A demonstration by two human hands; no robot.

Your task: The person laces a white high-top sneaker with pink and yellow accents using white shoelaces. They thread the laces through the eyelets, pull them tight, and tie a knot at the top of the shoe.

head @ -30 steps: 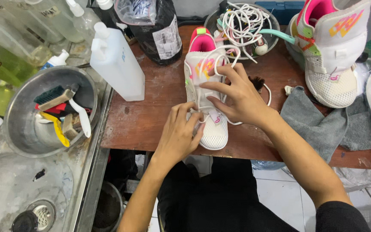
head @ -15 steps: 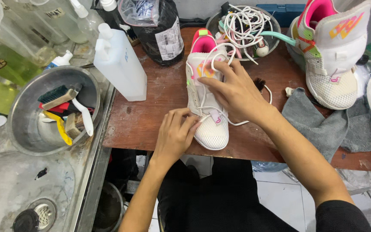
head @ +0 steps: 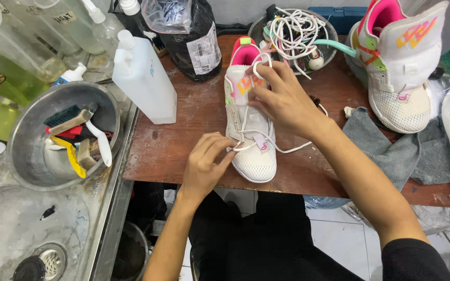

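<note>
Two hands thread one white mesh sneaker with pink lining (head: 250, 125) at the brown wooden tabletop's (head: 183, 140) front edge.
Our left hand (head: 205, 164) pinches the white lace (head: 246, 145) by the toe, keeping it taut; our right hand (head: 282, 99) grips a loop at the tongue.

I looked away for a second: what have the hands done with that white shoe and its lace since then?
The right hand slid from mid-shoe up to the tongue, a lace loop now showing at its fingertips. The left hand shifted from the toe's side to pinch the white lace at the lower eyelets. The white shoe stayed flat on the wooden table; the white bottle and second shoe did not move.
</note>
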